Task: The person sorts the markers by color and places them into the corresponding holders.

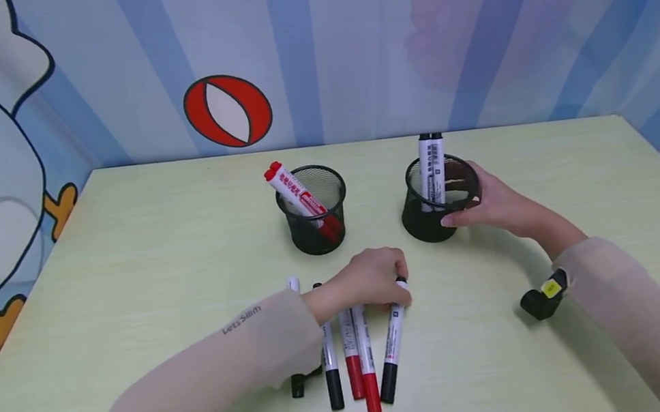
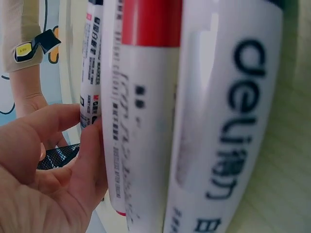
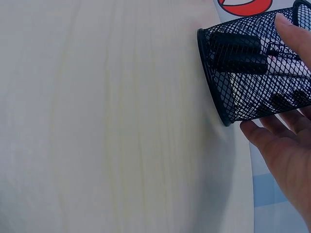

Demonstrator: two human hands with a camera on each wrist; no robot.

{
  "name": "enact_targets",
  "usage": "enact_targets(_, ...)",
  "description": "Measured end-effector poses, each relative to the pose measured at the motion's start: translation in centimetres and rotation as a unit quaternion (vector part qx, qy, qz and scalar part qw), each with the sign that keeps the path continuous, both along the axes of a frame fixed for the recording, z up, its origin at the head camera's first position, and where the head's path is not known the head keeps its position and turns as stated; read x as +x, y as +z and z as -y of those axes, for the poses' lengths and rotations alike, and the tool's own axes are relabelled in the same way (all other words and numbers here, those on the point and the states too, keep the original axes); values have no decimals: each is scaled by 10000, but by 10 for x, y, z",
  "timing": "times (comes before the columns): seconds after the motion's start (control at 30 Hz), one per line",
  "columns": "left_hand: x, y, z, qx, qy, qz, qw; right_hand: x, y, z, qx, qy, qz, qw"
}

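Note:
My left hand pinches the upper end of a black-capped white marker, the rightmost in a row on the table. The left wrist view shows thumb and finger against that marker. Beside it lie two red-capped markers and a black-capped marker; another marker at the left is mostly hidden by the sleeve. Around the right black mesh pen cup, my right hand has its fingers and thumb. Two black-capped markers stand inside this slightly tilted cup.
A second mesh pen cup stands to the left, with red markers leaning in it. Behind the pale wooden table rises a printed blue striped backdrop. A black wrist device hangs by the right sleeve.

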State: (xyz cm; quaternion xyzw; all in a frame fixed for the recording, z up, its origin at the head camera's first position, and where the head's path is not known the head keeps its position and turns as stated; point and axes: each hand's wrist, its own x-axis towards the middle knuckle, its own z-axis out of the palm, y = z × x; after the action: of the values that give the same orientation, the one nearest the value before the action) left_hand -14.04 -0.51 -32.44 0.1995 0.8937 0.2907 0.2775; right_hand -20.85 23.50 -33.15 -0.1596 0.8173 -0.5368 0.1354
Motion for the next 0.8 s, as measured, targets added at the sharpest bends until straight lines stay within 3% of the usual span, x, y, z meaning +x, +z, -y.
enact_targets(0.23, 1, -2, -1, 340, 199, 224, 9990, 1, -1, 0, 63, -71, 29, 10000)
enact_targets(0.47, -2, -7, 0, 756, 162, 503, 9957, 0, -1, 0, 38, -64, -13, 10000)
enact_targets(0.8, -5, -15, -1, 1820, 47, 1239, 9755, 0, -2, -2, -4, 26, -11, 10000)
